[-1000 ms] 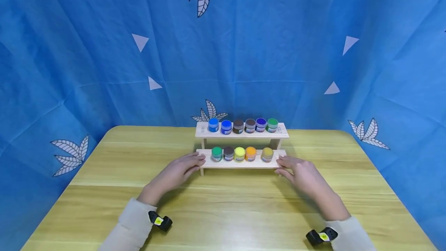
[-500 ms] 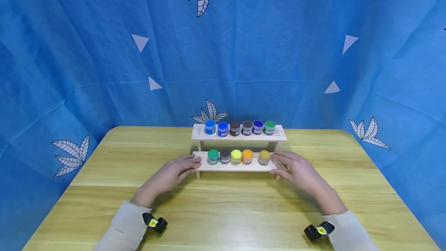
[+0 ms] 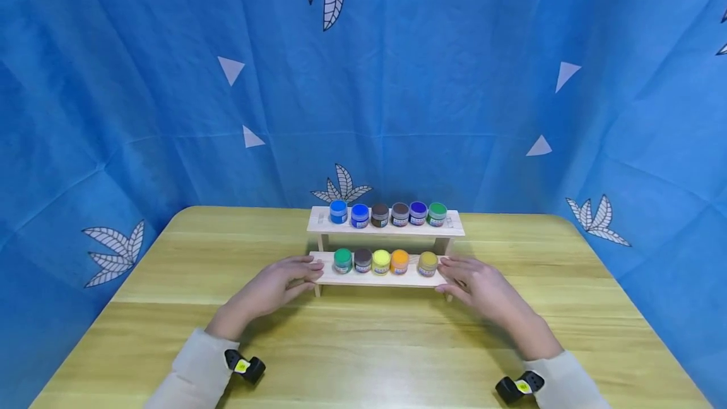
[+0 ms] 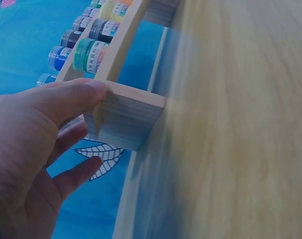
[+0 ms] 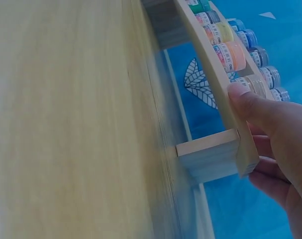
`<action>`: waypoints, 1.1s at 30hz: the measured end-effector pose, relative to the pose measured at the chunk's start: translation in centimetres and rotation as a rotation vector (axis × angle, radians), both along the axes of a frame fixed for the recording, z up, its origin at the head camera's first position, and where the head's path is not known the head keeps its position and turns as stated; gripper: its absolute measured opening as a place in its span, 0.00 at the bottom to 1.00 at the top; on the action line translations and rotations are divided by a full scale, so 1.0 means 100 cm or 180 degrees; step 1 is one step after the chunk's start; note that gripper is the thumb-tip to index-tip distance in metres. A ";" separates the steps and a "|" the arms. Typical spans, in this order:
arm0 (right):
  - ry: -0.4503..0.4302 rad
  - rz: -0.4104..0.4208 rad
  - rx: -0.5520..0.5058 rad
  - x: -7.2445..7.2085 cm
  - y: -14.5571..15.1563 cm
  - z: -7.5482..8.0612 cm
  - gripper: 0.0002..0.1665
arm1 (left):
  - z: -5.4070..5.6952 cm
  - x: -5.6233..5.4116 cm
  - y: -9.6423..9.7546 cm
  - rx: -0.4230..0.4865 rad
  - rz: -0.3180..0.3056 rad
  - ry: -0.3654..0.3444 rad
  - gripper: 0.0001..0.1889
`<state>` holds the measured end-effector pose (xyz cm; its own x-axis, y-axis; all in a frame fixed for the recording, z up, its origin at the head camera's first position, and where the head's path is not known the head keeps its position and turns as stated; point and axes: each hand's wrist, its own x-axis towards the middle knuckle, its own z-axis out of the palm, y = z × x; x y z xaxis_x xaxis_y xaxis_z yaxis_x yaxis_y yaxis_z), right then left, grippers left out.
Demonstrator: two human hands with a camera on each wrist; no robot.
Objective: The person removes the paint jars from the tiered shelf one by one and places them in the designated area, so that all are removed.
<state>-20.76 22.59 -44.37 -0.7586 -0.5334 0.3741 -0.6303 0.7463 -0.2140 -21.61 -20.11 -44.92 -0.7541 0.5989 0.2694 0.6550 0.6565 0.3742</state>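
A two-tier pale wooden rack [image 3: 363,279] stands on the table, with small paint jars on both shelves. My left hand [image 3: 269,290] grips the left end of its lower shelf, thumb at the front edge in the left wrist view. At the opposite end, my right hand [image 3: 490,291] holds the same shelf, thumb on the front edge close to the mustard jar [image 3: 428,264]. Also on the lower shelf are a green jar [image 3: 342,260], a dark jar [image 3: 363,260], a yellow jar [image 3: 381,262] and an orange jar [image 3: 399,262]. Blue, brown, purple and green jars line the upper shelf [image 3: 454,223].
The wooden table [image 3: 363,346] reaches back to a blue patterned curtain [image 3: 431,81] behind and beside it. A gap in the lower row separates the orange and mustard jars. Black wrist cameras sit on both sleeves.
The rack with its jars has slid toward me and slightly left, both hands moving along with it. The jars keep their places on the shelves.
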 end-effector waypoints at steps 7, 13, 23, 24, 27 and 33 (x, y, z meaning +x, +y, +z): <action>0.0219 0.0164 0.0044 0.005 0.003 0.002 0.25 | 0.004 0.005 0.001 -0.0076 -0.0080 -0.0007 0.15; 0.0278 0.0205 0.0048 0.004 0.005 0.000 0.26 | 0.006 0.010 0.000 -0.0110 -0.0063 0.0053 0.15; 0.0267 0.0224 -0.0085 0.004 0.006 -0.004 0.25 | 0.016 0.014 0.000 0.0230 0.0244 0.0617 0.13; 0.0255 0.0211 -0.0109 0.004 0.006 -0.005 0.25 | 0.018 0.014 0.000 0.0270 0.0284 0.0664 0.13; 0.0221 0.0191 -0.0177 0.003 0.007 -0.005 0.26 | 0.023 0.012 0.003 0.0335 0.0402 0.0728 0.12; 0.0156 0.0189 -0.0241 0.003 0.007 -0.005 0.25 | 0.038 0.005 0.014 0.0444 0.0583 0.0637 0.14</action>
<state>-20.51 23.31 -44.90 -0.7062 -0.5458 0.4510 -0.6841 0.6901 -0.2360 -21.16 -18.67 -41.12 -0.7698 0.4047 0.4936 0.6003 0.7218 0.3445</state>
